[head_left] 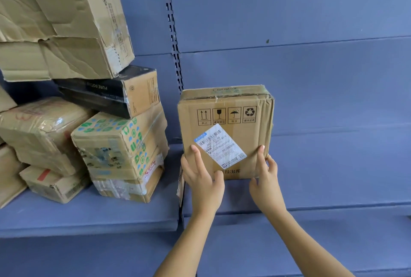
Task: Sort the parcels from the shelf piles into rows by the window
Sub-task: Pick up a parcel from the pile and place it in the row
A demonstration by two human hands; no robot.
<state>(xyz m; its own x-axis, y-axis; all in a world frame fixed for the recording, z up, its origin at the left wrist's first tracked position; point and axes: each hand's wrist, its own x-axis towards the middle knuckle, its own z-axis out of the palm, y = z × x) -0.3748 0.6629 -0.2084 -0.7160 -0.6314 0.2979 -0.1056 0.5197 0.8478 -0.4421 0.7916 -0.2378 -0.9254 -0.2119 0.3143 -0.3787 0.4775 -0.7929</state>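
Note:
A square cardboard parcel [246,136] with a tilted white shipping label and handling symbols stands upright on the right blue shelf board [333,165]. My left hand [202,179] lies on its lower left corner, with straight fingers spread flat over the front face. My right hand [264,183] grips the lower right corner, thumb on the front and fingers curled round the right edge. The parcel's back and underside are hidden.
On the left shelf board [89,214] stands a pile of parcels: a crumpled large carton [66,30] on top, a black box [106,92], a green-printed box [120,141] and taped boxes [42,130] below. A slotted upright [173,32] divides the shelf bays.

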